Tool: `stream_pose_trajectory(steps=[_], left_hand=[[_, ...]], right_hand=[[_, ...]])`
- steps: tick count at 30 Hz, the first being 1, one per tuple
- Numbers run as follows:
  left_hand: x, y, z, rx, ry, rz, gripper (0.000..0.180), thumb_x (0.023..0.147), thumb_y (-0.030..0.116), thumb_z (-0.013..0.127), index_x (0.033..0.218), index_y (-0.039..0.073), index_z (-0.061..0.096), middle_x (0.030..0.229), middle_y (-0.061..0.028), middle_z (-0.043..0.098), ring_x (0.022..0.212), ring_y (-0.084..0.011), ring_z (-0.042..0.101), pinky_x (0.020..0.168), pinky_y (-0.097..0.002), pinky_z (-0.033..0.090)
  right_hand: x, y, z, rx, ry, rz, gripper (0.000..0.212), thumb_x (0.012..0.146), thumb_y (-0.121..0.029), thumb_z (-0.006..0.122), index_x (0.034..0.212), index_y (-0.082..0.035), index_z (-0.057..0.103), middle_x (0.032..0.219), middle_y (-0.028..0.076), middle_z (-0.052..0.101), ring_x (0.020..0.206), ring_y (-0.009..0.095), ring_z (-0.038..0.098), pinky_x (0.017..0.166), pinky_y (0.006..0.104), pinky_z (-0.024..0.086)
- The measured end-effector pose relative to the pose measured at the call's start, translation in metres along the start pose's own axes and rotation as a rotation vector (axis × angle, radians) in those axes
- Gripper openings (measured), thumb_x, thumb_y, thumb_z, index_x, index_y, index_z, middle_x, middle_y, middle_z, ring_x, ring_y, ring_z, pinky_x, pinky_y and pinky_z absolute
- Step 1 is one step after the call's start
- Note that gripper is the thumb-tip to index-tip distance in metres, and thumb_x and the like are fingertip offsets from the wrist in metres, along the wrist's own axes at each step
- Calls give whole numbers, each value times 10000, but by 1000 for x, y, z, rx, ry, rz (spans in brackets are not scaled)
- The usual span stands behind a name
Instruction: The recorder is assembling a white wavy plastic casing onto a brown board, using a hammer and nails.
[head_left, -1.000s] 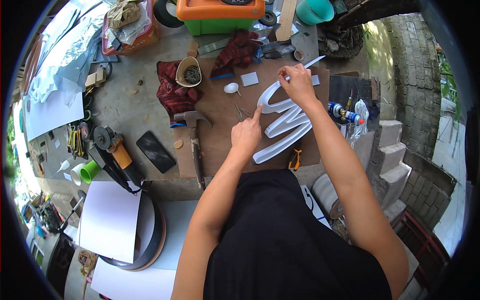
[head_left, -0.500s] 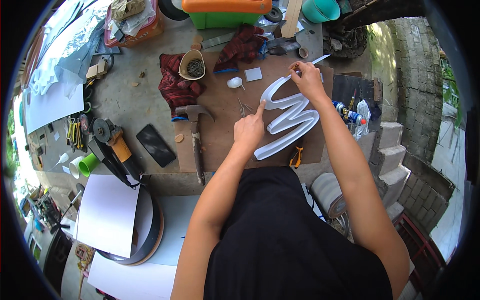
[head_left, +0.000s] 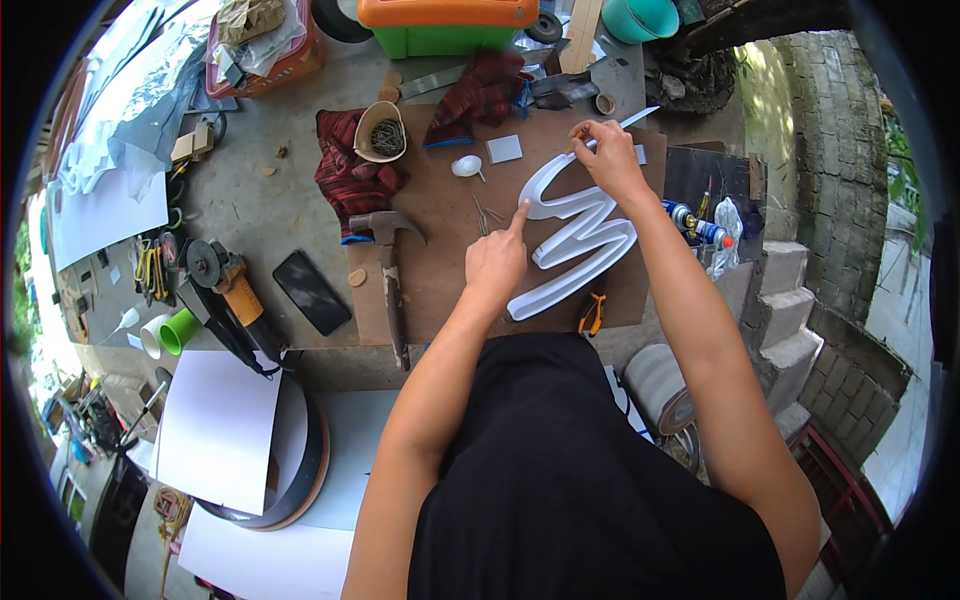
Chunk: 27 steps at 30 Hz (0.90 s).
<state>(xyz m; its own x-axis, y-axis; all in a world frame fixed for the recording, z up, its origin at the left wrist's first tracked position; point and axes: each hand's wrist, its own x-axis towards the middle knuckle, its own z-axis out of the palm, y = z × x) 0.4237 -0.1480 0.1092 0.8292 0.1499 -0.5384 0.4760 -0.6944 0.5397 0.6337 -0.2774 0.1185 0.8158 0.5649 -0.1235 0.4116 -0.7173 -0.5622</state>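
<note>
A white channel-shaped piece like a cursive letter (head_left: 580,250), with raised side walls, lies on a brown board (head_left: 440,270). My left hand (head_left: 497,262) is at its left side, index finger stretched out and touching the outer wall, the other fingers curled. At the top end, my right hand (head_left: 612,165) pinches a narrow white strip (head_left: 640,117), whose free end sticks out past the hand to the upper right. Something small and brownish shows at the right fingertips, too small to name. Several thin nails (head_left: 486,215) lie just beyond my left hand.
A hammer (head_left: 390,270), a cup of nails (head_left: 382,132), red-black gloves (head_left: 350,175) and a small white bottle (head_left: 466,166) lie left of the letter. Orange-handled pliers (head_left: 593,312) are at the near edge. Farther left are a phone (head_left: 311,291) and an angle grinder (head_left: 235,285).
My right hand has shifted very slightly left along the top of the letter, still pinching the strip. The left index finger stays on the wall.
</note>
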Motion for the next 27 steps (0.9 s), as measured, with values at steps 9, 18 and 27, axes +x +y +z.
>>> stream_pose_trajectory(steps=[9,18,27], left_hand=[[-1,-1,0,-25,8,-9,657,900,137,528,1534,279,428,818,-228,720,755,-407,713,719,-526,565],[-2,-3,4,-17,41,19,651,903,136,551,1529,274,436,847,-212,728,759,-401,716,705,-524,568],[-4,-4,5,20,84,61,673,877,104,547,1532,226,450,793,-186,718,701,-382,716,660,-501,576]], right_hand=[[-17,-31,14,-141,-20,-264,104,810,-162,746,908,-128,754,825,33,706,922,238,625,874,408,418],[-39,-49,30,-131,-37,-380,72,798,-166,740,866,-140,738,819,-15,721,948,216,617,893,403,399],[-33,-48,30,-140,-43,-361,55,806,-159,730,858,-141,729,830,-18,725,929,218,605,874,395,396]])
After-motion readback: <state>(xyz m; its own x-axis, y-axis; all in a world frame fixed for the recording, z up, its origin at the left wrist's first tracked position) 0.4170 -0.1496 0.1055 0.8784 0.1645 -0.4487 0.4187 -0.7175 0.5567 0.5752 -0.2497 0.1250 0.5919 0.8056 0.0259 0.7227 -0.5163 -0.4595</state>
